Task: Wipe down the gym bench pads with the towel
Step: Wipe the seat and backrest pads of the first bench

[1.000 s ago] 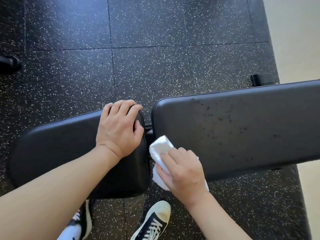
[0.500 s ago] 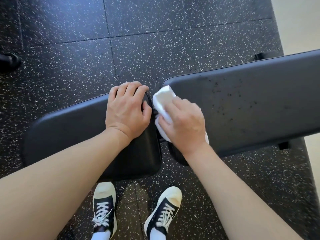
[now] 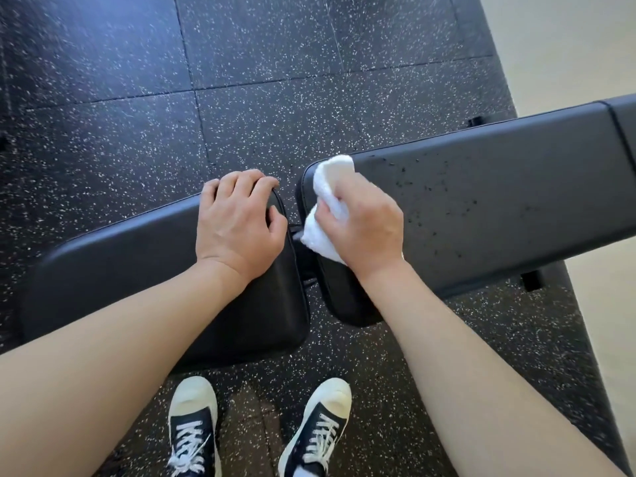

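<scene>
Towel (image 3: pixel 330 204), white and crumpled, on smooth speckled pad (image 3: pixel 499 208)

The right hand (image 3: pixel 364 228) has slid the towel (image 3: pixel 330 201) (bunched) up the back pad's (image 3: pixel 499 201) end.

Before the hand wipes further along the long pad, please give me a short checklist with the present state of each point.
1. Towel gripped by right hand: ok.
2. Towel touching the long pad at its near end: ok.
3. Left hand flat on the seat pad, out of the towel's way: ok.
4. Long pad clean: not ok, dark specks show to the right of the towel.
5. Wiping path to the right free of objects: ok.
6. Towel damp: cannot tell.
</scene>
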